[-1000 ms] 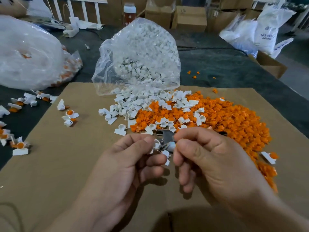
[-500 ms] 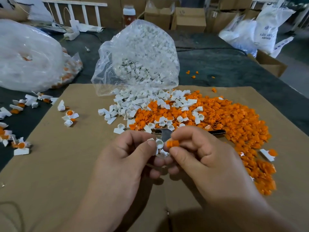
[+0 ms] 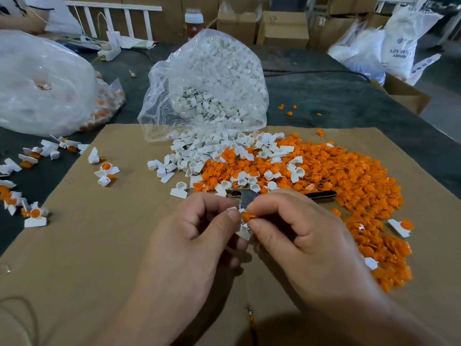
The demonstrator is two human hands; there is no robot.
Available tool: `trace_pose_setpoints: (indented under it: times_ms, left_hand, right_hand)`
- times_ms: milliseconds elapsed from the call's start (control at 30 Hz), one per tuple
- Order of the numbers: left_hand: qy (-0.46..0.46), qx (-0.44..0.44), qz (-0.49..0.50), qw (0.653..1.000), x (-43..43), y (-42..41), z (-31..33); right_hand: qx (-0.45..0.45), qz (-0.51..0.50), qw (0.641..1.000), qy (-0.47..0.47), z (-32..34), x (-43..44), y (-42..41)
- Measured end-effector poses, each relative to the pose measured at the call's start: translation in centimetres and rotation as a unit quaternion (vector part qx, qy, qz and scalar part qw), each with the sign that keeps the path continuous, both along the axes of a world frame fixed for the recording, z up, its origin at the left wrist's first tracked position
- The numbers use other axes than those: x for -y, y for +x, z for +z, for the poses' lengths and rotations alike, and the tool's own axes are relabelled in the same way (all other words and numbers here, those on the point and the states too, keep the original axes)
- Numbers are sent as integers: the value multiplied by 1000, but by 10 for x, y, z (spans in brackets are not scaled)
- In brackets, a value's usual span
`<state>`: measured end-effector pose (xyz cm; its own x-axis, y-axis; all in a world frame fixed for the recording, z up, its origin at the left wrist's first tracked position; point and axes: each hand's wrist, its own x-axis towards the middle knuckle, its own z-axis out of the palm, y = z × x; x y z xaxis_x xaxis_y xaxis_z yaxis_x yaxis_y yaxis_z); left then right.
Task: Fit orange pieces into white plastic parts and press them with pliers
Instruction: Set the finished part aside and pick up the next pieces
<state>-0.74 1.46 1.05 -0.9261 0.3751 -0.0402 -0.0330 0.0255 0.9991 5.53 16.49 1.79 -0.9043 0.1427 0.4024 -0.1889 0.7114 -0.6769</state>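
Note:
My left hand [image 3: 197, 236] pinches a small white plastic part [image 3: 243, 232] between thumb and fingers. My right hand [image 3: 296, 236] pinches an orange piece [image 3: 247, 217] and holds it against that white part. Just behind the fingertips lie the pliers [image 3: 245, 196] on the cardboard, metal jaws to the left, black handle [image 3: 321, 195] to the right. A heap of loose orange pieces [image 3: 349, 176] spreads to the right. Loose white parts [image 3: 199, 156] spill from an open clear bag [image 3: 207, 83] at the back.
Brown cardboard [image 3: 99, 245] covers the dark table. Assembled white-and-orange parts [image 3: 106, 171] lie scattered at the left, several more by the left edge. A large clear bag [image 3: 42, 83] sits far left. Boxes and sacks stand behind the table.
The orange piece, out of sight a second ago, has come up in my right fingertips and moved against the white part in my left hand. Both hands stay close together.

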Motion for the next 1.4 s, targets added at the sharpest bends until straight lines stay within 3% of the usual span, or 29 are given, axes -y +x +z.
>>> trace_pose_setpoints:
  times_ms: [100,400,567,633,667,733,833,933,1400]
  left_hand:
    - [-9,-24,-7,1000,0,3,3]
    - [-67,-85,-30,994,1,2,0]
    - [-95,-105,-31,989,3,0,0]
    - [-96,-110,-31,989,4,-1,1]
    - [-98,-112,-32,988,4,-1,1]
    - [-97,-120,-39,987,6,0,4]
    - [-85,-142,-64,984,7,2,8]
    - [-75,-143,-63,985,7,3,7]
    - [-50,-84,-65,993,4,3,0]
  right_hand:
    - [7,5,1000,2,0,1,0]
    - [-21,-14,989,145,2,4,3]
    - [-5,-3,991,136,1,1,1]
    - [9,10,998,69,-2,0,2]
    - [31,13,999,-22,-3,0,3]
    - [82,21,970,-228,-3,-1,3]
    - [128,43,931,-339,-1,-6,0]
    - [157,79,912,-371,2,-7,-1]
    - [159,92,907,-379,7,-9,-1]
